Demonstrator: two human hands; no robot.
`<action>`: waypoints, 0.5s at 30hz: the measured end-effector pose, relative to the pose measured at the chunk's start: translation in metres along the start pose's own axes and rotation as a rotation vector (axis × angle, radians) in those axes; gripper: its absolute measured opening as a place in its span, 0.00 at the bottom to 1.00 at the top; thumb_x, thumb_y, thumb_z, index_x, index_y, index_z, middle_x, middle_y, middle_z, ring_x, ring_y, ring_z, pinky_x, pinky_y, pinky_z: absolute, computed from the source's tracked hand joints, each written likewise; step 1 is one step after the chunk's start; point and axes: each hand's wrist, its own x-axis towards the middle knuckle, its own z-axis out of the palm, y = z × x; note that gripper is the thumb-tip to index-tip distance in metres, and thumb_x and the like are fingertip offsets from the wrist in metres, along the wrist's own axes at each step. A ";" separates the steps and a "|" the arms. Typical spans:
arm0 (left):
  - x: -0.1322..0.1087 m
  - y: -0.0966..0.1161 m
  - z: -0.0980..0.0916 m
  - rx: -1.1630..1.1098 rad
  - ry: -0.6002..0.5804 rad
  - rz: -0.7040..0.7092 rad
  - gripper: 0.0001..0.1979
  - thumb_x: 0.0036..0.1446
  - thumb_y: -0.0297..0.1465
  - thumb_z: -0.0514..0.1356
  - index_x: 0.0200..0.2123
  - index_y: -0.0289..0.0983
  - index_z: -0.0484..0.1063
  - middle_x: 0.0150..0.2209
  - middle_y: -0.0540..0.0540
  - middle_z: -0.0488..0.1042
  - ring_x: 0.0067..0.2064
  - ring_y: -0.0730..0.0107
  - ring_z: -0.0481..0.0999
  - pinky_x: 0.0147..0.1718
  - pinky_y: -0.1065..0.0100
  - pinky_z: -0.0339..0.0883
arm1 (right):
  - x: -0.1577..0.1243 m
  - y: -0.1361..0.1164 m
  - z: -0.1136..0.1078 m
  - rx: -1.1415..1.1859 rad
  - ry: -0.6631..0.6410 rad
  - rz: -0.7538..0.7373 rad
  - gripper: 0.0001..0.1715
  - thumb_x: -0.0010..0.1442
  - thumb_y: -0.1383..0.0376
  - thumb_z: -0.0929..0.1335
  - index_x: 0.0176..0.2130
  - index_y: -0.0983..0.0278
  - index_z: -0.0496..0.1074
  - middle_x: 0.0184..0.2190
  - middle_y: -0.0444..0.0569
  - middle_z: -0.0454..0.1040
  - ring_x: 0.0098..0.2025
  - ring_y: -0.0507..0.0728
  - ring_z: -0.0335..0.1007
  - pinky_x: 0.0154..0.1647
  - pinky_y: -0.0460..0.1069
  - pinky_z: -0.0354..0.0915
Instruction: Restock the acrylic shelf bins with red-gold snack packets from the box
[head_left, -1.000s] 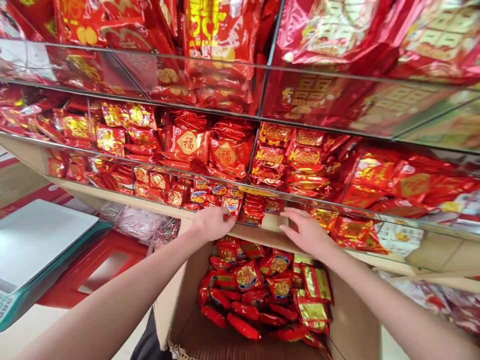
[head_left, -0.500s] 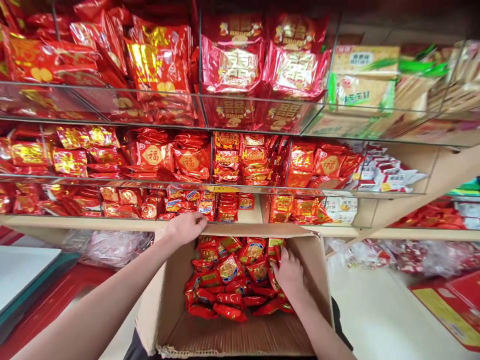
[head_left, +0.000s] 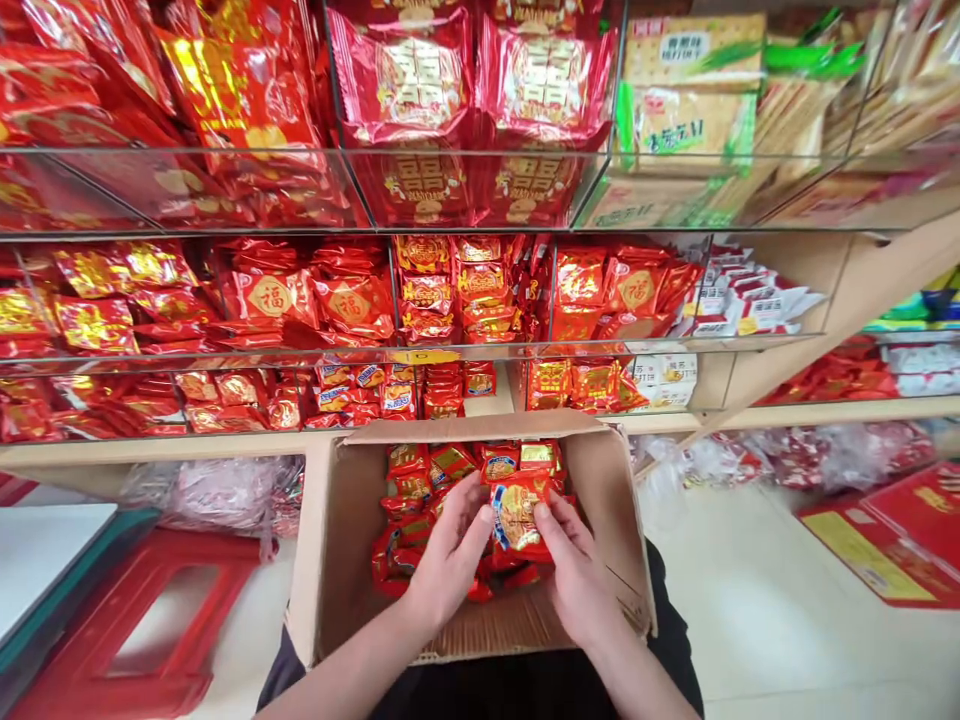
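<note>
A small red snack packet (head_left: pixel 517 515) with a gold and blue print is held over the open cardboard box (head_left: pixel 600 590). My left hand (head_left: pixel 456 545) pinches its left side, thumb in front. On the opposite edge my right hand (head_left: pixel 574 555) grips it the same way. Beneath both hands, several more red packets (head_left: pixel 409 550) lie loose in the box. The box rests against the shelf front, above my dark-clothed lap (head_left: pixel 517 690).
Clear-fronted shelves (head_left: pixel 480 352) full of red packets stand ahead. Soda cracker packs (head_left: pixel 690 90) sit upper right. On the floor are a red plastic stool (head_left: pixel 187 640) at left and a red carton (head_left: pixel 900 540) at right. Plastic bags (head_left: pixel 217 495) lie under the shelf.
My left hand has left the box's far edge and come down to the packet. My right hand has moved left from the box's right side with it. The view has shifted slightly.
</note>
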 end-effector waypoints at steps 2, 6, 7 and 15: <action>-0.003 0.001 0.011 -0.190 0.003 -0.154 0.19 0.52 0.39 0.52 0.47 0.39 0.59 0.48 0.45 0.67 0.48 0.68 0.66 0.47 0.68 0.60 | -0.004 0.006 0.007 -0.019 -0.006 -0.016 0.19 0.52 0.56 0.64 0.44 0.58 0.64 0.45 0.45 0.69 0.48 0.56 0.63 0.49 0.51 0.60; -0.003 0.005 0.005 -0.351 0.009 -0.265 0.17 0.46 0.38 0.59 0.40 0.39 0.63 0.40 0.46 0.72 0.37 0.70 0.72 0.36 0.70 0.64 | -0.005 0.011 0.008 -0.263 0.014 -0.116 0.16 0.53 0.56 0.63 0.40 0.61 0.65 0.41 0.47 0.71 0.43 0.56 0.66 0.44 0.51 0.63; -0.003 0.005 0.002 -0.372 -0.001 -0.276 0.16 0.45 0.37 0.60 0.38 0.39 0.64 0.39 0.47 0.73 0.35 0.71 0.72 0.34 0.71 0.64 | -0.004 0.010 0.007 -0.320 0.004 -0.141 0.15 0.54 0.56 0.62 0.38 0.62 0.66 0.40 0.48 0.71 0.41 0.56 0.66 0.43 0.50 0.63; -0.005 0.003 -0.002 -0.464 0.042 -0.271 0.12 0.45 0.39 0.60 0.28 0.36 0.66 0.27 0.52 0.71 0.31 0.74 0.70 0.33 0.74 0.62 | -0.004 0.009 0.002 -0.522 -0.119 -0.221 0.15 0.54 0.57 0.62 0.38 0.63 0.67 0.38 0.50 0.72 0.40 0.57 0.67 0.42 0.51 0.64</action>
